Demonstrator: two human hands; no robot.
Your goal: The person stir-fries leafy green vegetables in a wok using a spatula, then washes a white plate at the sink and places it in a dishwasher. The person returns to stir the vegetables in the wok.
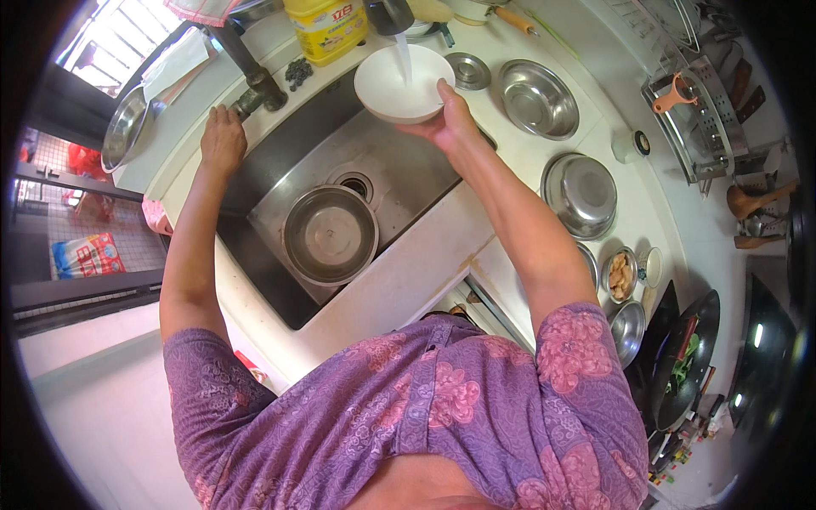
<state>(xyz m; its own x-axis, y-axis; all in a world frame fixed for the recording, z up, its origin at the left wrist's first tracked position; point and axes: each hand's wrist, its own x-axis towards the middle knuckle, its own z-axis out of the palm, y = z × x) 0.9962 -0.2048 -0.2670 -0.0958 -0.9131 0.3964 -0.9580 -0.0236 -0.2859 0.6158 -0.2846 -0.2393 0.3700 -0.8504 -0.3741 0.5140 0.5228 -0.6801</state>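
Observation:
My right hand (449,118) holds a white bowl (398,89) by its right side, thumb on the rim, over the far right part of the sink (299,150). A stream of water falls into the bowl from a dark spout (389,16). At the sink's far left corner, my left hand (224,137) rests on the handle of a faucet (258,89), fingers over it; the handle is mostly hidden. Below, a round steel basin (331,234) sits on the sink floor beside the drain (354,183).
Steel bowls (539,99), an upturned steel basin (580,194) and a glass jar (630,146) stand on the right counter. Near them is a dish of pale brown food pieces (619,276). A wok (688,363) holds green leaves. Behind the sink stands a yellow jug (326,29).

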